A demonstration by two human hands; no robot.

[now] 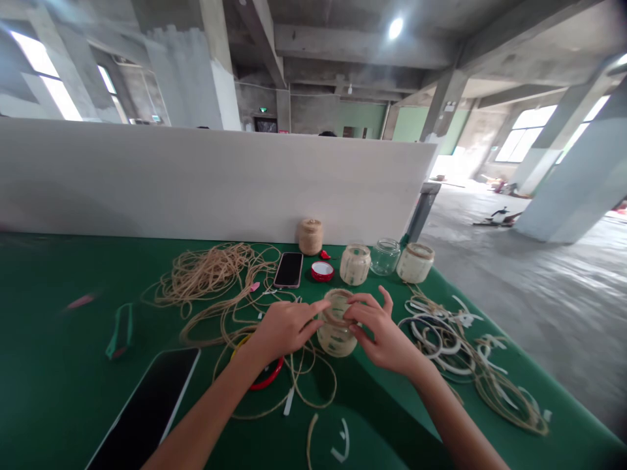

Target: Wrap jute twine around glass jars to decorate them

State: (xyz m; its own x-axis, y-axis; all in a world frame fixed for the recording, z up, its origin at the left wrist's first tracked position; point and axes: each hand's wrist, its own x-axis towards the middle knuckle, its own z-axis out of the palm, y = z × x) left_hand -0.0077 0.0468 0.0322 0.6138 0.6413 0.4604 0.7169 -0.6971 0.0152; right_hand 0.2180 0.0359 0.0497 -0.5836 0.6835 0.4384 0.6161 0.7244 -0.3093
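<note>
A small glass jar (336, 337) partly wrapped in pale twine stands on the green table (59, 385), between my hands. My left hand (281, 328) is at its left side, fingers stretched to the rim. My right hand (379, 333) curls round its right side, fingertips on the rim. Twine runs from the jar to a loose tangle of twine (215, 274) at the left. A red ring (267, 378) lies under my left wrist.
Behind stand two wrapped jars (355, 264) (415, 262), a bare glass jar (385, 256), a twine spool (310, 236), a red lid (322, 271) and a phone (289, 269). A tablet (147, 408) lies front left, white strips and twine (455, 339) right, a white partition (196, 179) behind.
</note>
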